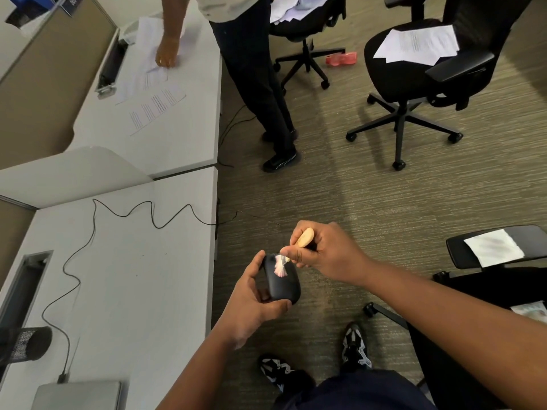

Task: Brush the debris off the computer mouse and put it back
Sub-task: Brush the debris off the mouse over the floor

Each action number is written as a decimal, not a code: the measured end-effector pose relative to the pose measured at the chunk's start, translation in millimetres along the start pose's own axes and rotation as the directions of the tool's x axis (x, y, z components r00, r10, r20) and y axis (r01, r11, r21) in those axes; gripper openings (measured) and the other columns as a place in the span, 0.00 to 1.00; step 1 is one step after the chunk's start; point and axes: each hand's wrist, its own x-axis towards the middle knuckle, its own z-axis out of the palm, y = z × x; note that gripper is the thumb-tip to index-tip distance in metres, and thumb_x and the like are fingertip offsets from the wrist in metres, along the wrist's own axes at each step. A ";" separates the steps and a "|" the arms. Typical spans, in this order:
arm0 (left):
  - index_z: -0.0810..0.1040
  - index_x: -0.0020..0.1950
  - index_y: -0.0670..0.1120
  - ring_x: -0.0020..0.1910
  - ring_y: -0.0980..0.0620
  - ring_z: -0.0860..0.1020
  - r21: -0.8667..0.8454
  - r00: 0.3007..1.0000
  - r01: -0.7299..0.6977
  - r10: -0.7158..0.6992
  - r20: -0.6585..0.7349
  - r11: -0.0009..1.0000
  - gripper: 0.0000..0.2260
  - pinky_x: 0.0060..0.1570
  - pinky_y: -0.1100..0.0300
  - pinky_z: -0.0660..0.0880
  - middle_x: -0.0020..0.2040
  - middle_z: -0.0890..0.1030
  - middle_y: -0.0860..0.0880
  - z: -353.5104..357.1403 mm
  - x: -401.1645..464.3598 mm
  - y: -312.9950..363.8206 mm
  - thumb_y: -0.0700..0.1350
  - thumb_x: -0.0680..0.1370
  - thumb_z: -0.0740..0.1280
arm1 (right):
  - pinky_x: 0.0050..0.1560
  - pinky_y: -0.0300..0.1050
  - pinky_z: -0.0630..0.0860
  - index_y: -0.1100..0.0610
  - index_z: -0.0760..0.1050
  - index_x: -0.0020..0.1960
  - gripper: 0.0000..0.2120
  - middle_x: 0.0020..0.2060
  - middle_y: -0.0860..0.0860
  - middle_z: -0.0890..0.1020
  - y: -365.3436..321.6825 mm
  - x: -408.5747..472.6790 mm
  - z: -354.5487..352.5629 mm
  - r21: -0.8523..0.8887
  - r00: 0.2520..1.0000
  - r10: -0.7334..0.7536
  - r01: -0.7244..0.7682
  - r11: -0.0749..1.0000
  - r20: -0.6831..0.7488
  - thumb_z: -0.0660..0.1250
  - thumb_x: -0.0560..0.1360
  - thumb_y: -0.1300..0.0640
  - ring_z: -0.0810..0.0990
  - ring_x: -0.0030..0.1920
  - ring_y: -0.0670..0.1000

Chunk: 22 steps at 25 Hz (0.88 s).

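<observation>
While the left hand (251, 300) grips the mouse (282, 281) over the floor, just off the desk's (142, 276) right edge, w/ right hand (322, 251) pinching the brush (291, 250), bristles on it, brushing's underway; next: finish strokes, set mouse back on desk.

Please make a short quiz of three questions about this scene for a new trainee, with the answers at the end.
1. True or false: the computer mouse lies on the desk.
2. Which hand holds the brush? A) the left hand B) the right hand C) neither
3. Fill in the word: the pale bristles touch the ____ of the mouse.

Key
1. False: the left hand grips the mouse in the air, beside the desk edge and over the carpet.
2. B: the right hand pinches the wooden handle.
3. Top: the bristles rest on the dark upper shell, near the end farther from the person.
</observation>
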 end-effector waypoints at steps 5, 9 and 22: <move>0.58 0.84 0.55 0.65 0.49 0.82 -0.021 1.000 0.008 -0.008 0.007 1.000 0.51 0.61 0.50 0.82 0.74 0.72 0.52 1.8 -1.1 -2.9 0.31 0.69 0.81 | 0.31 0.36 0.71 0.56 0.80 0.49 0.10 0.33 0.51 0.83 9.6 -3.2 -1.3 -0.191 0.998 -0.058 0.056 0.980 -0.003 0.74 0.78 0.49 0.78 0.31 0.46; 0.57 0.84 0.55 0.66 0.48 0.82 -0.033 1.000 0.002 -0.002 0.003 0.999 0.53 0.61 0.50 0.82 0.74 0.73 0.51 3.9 -0.1 -3.1 0.33 0.67 0.82 | 0.32 0.38 0.72 0.54 0.81 0.52 0.07 0.35 0.49 0.82 9.7 -4.2 -4.2 -0.198 0.989 -0.115 0.095 0.976 -0.089 0.71 0.80 0.50 0.78 0.33 0.47; 0.58 0.83 0.56 0.64 0.46 0.83 -0.072 0.998 -0.027 0.023 -0.062 0.997 0.52 0.57 0.51 0.83 0.75 0.73 0.50 -3.4 3.0 -1.9 0.31 0.67 0.81 | 0.40 0.43 0.82 0.64 0.81 0.53 0.07 0.43 0.61 0.87 -14.4 1.7 -33.9 0.120 0.916 0.289 -0.332 0.936 0.279 0.71 0.80 0.60 0.86 0.40 0.54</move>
